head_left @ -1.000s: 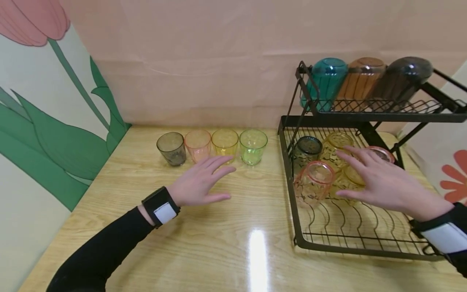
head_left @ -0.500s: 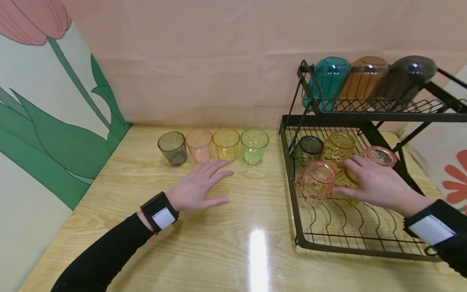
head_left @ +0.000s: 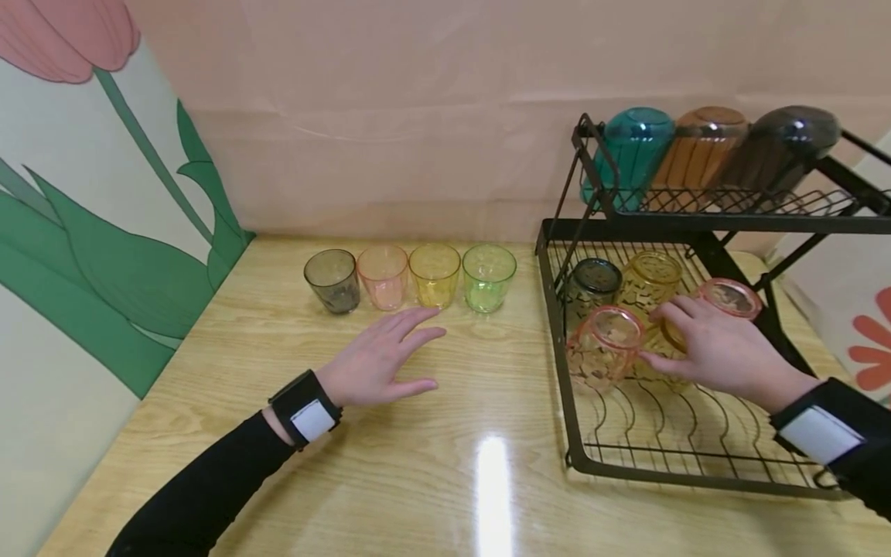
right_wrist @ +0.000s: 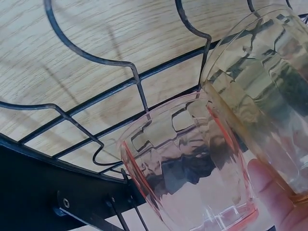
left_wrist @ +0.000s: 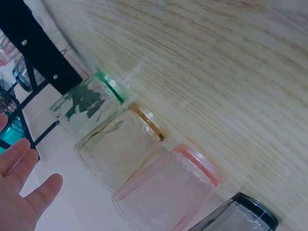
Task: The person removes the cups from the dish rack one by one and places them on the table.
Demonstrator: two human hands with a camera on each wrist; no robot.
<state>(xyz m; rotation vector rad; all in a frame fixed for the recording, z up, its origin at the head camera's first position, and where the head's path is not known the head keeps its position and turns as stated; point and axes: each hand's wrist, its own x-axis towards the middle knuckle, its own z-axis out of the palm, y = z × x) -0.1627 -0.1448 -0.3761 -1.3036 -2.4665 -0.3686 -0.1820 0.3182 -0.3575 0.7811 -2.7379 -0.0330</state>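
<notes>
My right hand [head_left: 720,348] grips an upside-down yellow glass [head_left: 657,371] low in the black dish rack [head_left: 578,445]. In the right wrist view the thumb presses the side of this yellow glass [right_wrist: 274,91], close beside an upturned pink glass [right_wrist: 187,163]. Around it in the rack stand a dark glass [head_left: 592,290], another yellow glass [head_left: 650,282] and a second pink glass [head_left: 727,298]. My left hand [head_left: 379,360], fingers spread and holding nothing, hovers over the table in front of an upright row: grey [head_left: 332,282], pink [head_left: 383,278], yellow [head_left: 435,277] and green glasses [head_left: 489,278].
On the rack's upper tier [head_left: 745,223] lie a teal glass [head_left: 633,155], an amber glass [head_left: 699,155] and a dark glass [head_left: 786,147]. The wooden table [head_left: 390,480] meets a pink backdrop [head_left: 390,116] behind the row.
My right hand has lowered onto the yellow glass, and its fingers have curled round it. My left hand stays nearly in place. The view has shifted slightly.
</notes>
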